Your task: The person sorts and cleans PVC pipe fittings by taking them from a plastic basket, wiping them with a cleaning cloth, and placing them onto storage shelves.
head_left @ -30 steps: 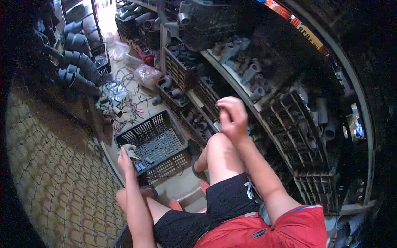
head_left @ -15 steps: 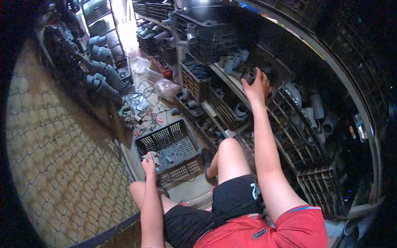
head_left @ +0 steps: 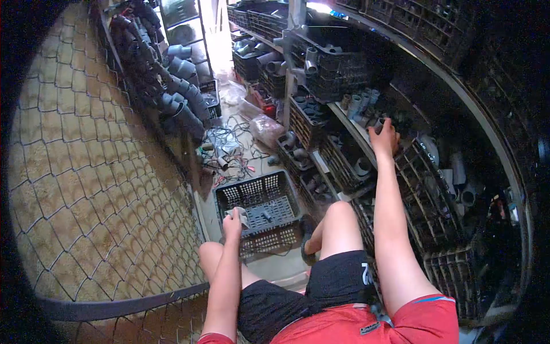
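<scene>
My right hand (head_left: 385,140) reaches to the shelf on the right, its fingers closed around a dark grey pipe fitting (head_left: 379,124). Several lighter grey pipe fittings (head_left: 356,104) stand in a row just beyond it on the same shelf. Over the near left side of a black plastic crate (head_left: 259,226) on the floor, my left hand (head_left: 232,225) grips a light grey, thin-looking piece (head_left: 243,217) whose kind I cannot tell. Inside the crate lies a small dark piece (head_left: 266,216).
Crates of pipe fittings (head_left: 321,149) fill the racks on the right. Large grey pipe fittings (head_left: 186,94) are stacked at the left beside a wire mesh fence (head_left: 109,189). Cables (head_left: 243,168) and plastic bags (head_left: 268,131) lie on the floor beyond the crate.
The view has swung left, so everything sits further right. The fitting in my right hand now shows less of its open end and sits close to the row. My left hand still holds the grey piece.
</scene>
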The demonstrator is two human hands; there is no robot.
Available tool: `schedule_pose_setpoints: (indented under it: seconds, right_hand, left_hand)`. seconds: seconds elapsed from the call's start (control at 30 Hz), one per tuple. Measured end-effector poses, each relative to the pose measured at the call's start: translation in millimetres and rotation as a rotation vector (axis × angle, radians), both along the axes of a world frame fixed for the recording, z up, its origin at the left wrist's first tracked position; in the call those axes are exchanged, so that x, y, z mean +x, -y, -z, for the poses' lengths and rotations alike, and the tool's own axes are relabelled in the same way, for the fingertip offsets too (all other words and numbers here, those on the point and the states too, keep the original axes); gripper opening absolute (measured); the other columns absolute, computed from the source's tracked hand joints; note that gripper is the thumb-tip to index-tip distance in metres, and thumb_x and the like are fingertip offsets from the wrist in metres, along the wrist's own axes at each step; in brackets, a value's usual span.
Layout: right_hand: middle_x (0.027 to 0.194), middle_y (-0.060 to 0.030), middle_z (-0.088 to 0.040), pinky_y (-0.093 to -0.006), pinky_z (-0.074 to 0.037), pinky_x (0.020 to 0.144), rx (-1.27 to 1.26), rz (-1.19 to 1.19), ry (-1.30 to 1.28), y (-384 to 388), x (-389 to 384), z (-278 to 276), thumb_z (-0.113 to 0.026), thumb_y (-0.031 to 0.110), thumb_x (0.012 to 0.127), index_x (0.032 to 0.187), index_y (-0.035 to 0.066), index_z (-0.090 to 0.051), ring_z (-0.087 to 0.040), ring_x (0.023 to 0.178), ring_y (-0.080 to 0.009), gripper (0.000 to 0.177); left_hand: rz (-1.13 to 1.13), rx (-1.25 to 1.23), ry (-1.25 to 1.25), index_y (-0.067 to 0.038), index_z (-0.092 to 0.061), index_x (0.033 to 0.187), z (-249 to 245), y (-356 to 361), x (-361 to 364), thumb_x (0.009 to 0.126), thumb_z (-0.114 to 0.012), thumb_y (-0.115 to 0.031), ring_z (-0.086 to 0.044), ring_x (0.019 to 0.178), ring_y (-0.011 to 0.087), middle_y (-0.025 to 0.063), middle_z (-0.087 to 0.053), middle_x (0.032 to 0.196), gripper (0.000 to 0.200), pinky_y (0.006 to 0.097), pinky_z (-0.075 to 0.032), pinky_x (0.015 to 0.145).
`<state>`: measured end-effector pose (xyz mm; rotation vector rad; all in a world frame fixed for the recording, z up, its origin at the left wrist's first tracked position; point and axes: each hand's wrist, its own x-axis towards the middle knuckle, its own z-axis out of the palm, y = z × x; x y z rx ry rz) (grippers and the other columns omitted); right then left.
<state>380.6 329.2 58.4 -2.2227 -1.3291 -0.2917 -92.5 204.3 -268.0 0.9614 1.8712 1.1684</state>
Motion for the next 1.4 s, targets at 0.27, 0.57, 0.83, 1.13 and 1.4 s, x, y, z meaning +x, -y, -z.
schedule_pose_setpoints:
  seconds: [0.27, 0.57, 0.83, 1.13, 1.4]
  right_hand:
    - [0.123, -0.0203, -0.057, -0.0547, -0.043, 0.093, 0.038, 0.037, 0.05, -8, 13, 9, -0.068, 0.048, 0.081, 0.137, 0.016, -0.04, -0.051, 0.116, -0.0425, 0.071]
    - [0.117, -0.0242, -0.058, -0.0521, -0.045, 0.089, 0.128, -0.03, 0.037, -14, 22, 26, -0.071, 0.042, 0.082, 0.137, 0.013, -0.039, -0.056, 0.109, -0.0437, 0.07]
    - [0.125, -0.0263, -0.057, -0.0508, -0.045, 0.092, 0.042, -0.077, -0.081, -7, 16, 11, -0.068, 0.039, 0.086, 0.137, 0.01, -0.038, -0.056, 0.114, -0.0434, 0.066]
    - [0.119, -0.0257, -0.06, -0.0523, -0.045, 0.091, -0.009, -0.109, -0.099, -2, 13, 15, -0.064, 0.037, 0.091, 0.139, 0.008, -0.035, -0.057, 0.112, -0.0416, 0.063]
    - [0.112, -0.0291, -0.062, -0.0482, -0.048, 0.086, 0.044, -0.193, -0.033, 23, -17, -6, -0.066, 0.032, 0.09, 0.133, 0.002, -0.04, -0.061, 0.104, -0.0436, 0.058]
  left_hand:
    - [0.019, -0.114, 0.028, 0.002, -0.07, 0.084, -50, 9, 11, 0.093, -0.054, -0.053, -0.069, 0.08, 0.032, 0.0198, -0.07, 0.08, 0.059, 0.044, -0.05, 0.074]
    - [0.015, -0.149, -0.12, 0.004, -0.069, 0.088, -75, 21, 11, 0.091, -0.052, -0.057, -0.067, 0.087, 0.0409, 0.026, -0.069, 0.088, 0.063, 0.0458, -0.05, 0.078]
    - [0.031, -0.11, -0.142, 0.004, -0.068, 0.087, -82, 24, 9, 0.092, -0.053, -0.055, -0.066, 0.086, 0.0415, 0.0264, -0.068, 0.087, 0.061, 0.0461, -0.05, 0.077]
    - [0.026, -0.067, -0.135, 0.006, -0.066, 0.081, -70, 23, 7, 0.093, -0.053, -0.054, -0.066, 0.085, 0.0432, 0.0276, -0.067, 0.085, 0.062, 0.0476, -0.049, 0.076]
    - [0.018, -0.127, -0.095, 0.005, -0.068, 0.087, -66, 22, 4, 0.092, -0.054, -0.054, -0.067, 0.086, 0.0407, 0.0253, -0.068, 0.085, 0.06, 0.0462, -0.049, 0.077]
